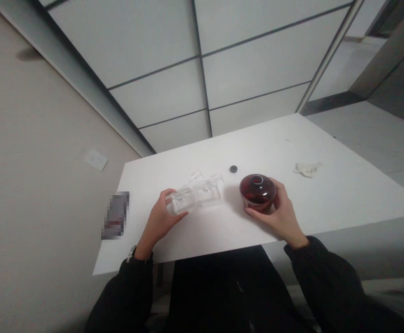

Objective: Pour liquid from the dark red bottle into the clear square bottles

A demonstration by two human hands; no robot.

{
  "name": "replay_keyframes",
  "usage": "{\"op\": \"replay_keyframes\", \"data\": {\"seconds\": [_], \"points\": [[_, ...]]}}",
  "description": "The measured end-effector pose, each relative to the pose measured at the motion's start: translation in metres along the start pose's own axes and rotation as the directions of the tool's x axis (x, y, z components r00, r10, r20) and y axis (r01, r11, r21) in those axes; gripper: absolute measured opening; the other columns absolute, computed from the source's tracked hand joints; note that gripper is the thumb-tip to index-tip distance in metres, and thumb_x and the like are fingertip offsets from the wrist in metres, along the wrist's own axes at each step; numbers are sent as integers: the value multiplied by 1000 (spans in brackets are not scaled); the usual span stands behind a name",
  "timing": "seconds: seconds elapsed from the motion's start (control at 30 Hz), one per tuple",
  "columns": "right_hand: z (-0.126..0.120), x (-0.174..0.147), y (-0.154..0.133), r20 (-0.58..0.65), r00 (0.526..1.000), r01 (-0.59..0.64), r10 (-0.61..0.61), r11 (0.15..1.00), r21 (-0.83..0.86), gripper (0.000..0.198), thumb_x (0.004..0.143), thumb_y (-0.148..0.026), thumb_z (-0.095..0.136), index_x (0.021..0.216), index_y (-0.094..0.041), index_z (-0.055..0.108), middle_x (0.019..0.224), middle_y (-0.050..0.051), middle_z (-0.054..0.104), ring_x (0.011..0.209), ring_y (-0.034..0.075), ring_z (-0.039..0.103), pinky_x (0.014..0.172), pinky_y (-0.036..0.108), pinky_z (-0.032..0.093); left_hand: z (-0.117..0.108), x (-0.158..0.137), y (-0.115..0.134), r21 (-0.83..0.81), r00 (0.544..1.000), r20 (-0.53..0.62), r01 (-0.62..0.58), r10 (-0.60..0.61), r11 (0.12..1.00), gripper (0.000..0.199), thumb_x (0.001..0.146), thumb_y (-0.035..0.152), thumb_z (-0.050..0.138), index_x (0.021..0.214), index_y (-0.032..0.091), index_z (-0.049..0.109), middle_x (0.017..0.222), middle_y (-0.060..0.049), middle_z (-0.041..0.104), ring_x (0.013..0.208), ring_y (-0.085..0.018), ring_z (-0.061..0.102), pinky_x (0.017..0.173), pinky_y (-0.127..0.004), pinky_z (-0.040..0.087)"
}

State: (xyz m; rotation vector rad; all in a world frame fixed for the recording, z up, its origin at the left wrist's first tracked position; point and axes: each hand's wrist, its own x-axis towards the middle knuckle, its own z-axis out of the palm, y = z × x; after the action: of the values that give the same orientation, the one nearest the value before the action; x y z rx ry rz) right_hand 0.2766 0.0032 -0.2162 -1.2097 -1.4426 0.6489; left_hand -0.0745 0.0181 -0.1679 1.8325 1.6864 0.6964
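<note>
My right hand [274, 208] is wrapped around a dark red glass bottle [257, 194] with a round shoulder and an uncapped neck, upright at the tabletop. On the left, my left hand [162, 212] grips a clear square container [184, 200] between thumb and fingers. A second clear container [208, 192] stands right beside it, apparently touching. Behind these two lie more clear pieces [197, 176], whose shape I cannot make out. A small dark round cap [233, 169] rests on the table behind the bottle, to its left.
The white table [195, 236] meets a paneled white sliding door at the back. A crumpled pale tissue [307, 169] lies toward the right. At the left edge is a blurred-out dark rectangular object [115, 216]. A wall socket [96, 159] is on the left wall.
</note>
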Motion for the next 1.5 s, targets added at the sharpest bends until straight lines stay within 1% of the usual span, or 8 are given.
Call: {"op": "replay_keyframes", "data": {"seconds": [0.23, 0.37, 0.6, 0.83, 0.97, 1.1, 1.27, 1.5], "points": [[0, -1, 0, 7, 1000, -5, 5, 998, -57, 85, 72, -45, 92, 143, -27, 50, 139, 15, 62, 127, 35, 66, 106, 60, 58, -4, 12, 9, 55, 996, 69, -58, 54, 997, 78, 76, 37, 87, 140, 21, 44, 147, -15, 57, 140, -34, 57, 119, -55, 46], [0, -2, 3, 5, 1000, -22, 23, 998, -56, 85, 72, -45, 92, 144, -28, 49, 141, 15, 61, 128, 36, 65, 107, 62, 57, 0, 26, 22, 69, 968, 117, -229, 220, 971, 98, 74, 40, 92, 153, 23, 37, 160, -17, 47, 151, -34, 46, 128, -57, 35], [0, -8, 11, 33, 998, -53, 54, 998, -21, 89, 75, -44, 91, 149, -31, 44, 146, 14, 57, 132, 37, 62, 107, 63, 57, 12, 39, 31, 60, 931, 112, -355, 347, 933, 76, 81, 39, 89, 145, 27, 51, 147, -11, 63, 139, -31, 59, 119, -53, 47], [-5, -1, -11, 85, 988, 143, -126, 960, -239, 76, 81, -41, 87, 148, -30, 52, 138, 13, 63, 127, 37, 65, 104, 59, 58, 17, 30, 30, 23, 923, 87, -378, 375, 925, 71, 80, 26, 87, 141, 27, 51, 139, -10, 68, 131, -29, 65, 115, -49, 52], [-15, 12, -27, 212, 943, 321, -258, 872, -368, 69, 90, -32, 79, 153, -28, 50, 132, 14, 66, 119, 32, 68, 92, 46, 64, 22, 12, 35, 61, 926, 75, -374, 369, 926, 77, 74, 21, 88, 140, 29, 49, 134, -7, 69, 124, -28, 68, 107, -46, 57], [-24, 22, -36, 360, 875, 448, -322, 822, -353, 72, 94, -23, 73, 159, -27, 42, 133, 15, 68, 119, 27, 71, 90, 38, 66, 26, -3, 40, 69, 936, 71, -350, 346, 934, 80, 68, 16, 87, 135, 31, 48, 126, -3, 71, 114, -26, 71, 99, -43, 61], [-28, 28, -41, 444, 822, 534, -358, 755, -380, 70, 96, -19, 71, 159, -30, 44, 136, 17, 68, 121, 30, 72, 91, 43, 67, 26, -3, 41, 65, 932, 68, -360, 356, 931, 82, 63, 14, 88, 133, 31, 47, 123, -2, 72, 111, -26, 73, 96, -41, 62], [-28, 41, -53, 570, 707, 694, -418, 565, -446, 92, 90, -5, 73, 168, -27, 30, 131, 23, 68, 114, 36, 73, 83, 51, 68, 26, -1, 41, 53, 939, 68, -342, 338, 938, 85, 59, 13, 91, 131, 30, 49, 120, -1, 72, 106, -24, 74, 92, -38, 63]]}}
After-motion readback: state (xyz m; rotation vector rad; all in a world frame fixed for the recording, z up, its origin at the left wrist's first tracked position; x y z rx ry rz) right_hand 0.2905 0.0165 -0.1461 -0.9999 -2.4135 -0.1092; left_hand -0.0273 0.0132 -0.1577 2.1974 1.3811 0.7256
